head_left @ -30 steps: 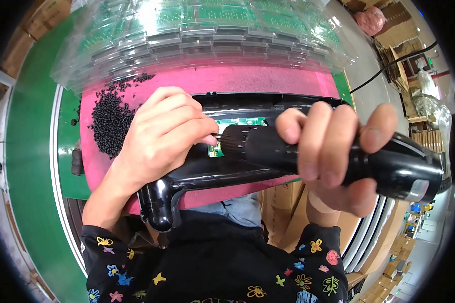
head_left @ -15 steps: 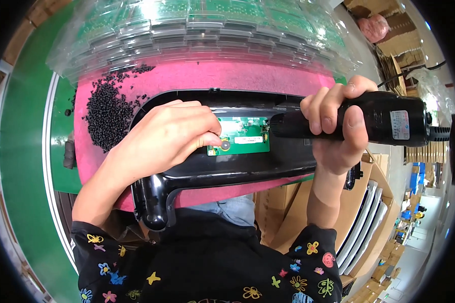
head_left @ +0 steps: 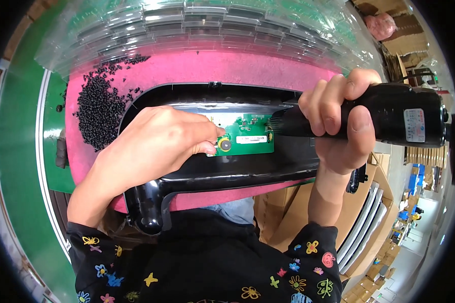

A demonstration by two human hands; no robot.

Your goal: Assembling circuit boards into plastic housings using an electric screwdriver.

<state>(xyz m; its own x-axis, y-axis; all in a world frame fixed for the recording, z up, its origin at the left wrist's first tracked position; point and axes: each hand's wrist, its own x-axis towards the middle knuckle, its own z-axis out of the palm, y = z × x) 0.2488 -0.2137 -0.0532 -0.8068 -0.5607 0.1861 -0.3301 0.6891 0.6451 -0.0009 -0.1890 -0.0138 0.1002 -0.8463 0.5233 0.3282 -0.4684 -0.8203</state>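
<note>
A green circuit board (head_left: 251, 148) lies inside a long black plastic housing (head_left: 227, 169). It carries a white label strip and a small dark round part (head_left: 225, 145) near its left end. My left hand (head_left: 162, 139) is over the housing's left side. Its thumb and forefinger are bent together at the board's left edge; whatever lies between them is hidden. My right hand (head_left: 338, 108) wraps round a corded black power tool, apparently an electric screwdriver (head_left: 389, 113), held nearly level. Its narrow nose reaches the board's right end; whether they touch I cannot tell.
A heap of small black screw-like pieces (head_left: 98, 113) lies left on the pink mat (head_left: 202, 68). Stacked clear plastic trays (head_left: 202, 28) holding green boards stand behind. An open cardboard box (head_left: 293, 212) is at the lower right, and a green surface (head_left: 23, 131) at far left.
My left fingertips have shifted slightly left and parted a little, uncovering more of the round part. The tool is still at the board's right end, its back end a little farther right in view.
</note>
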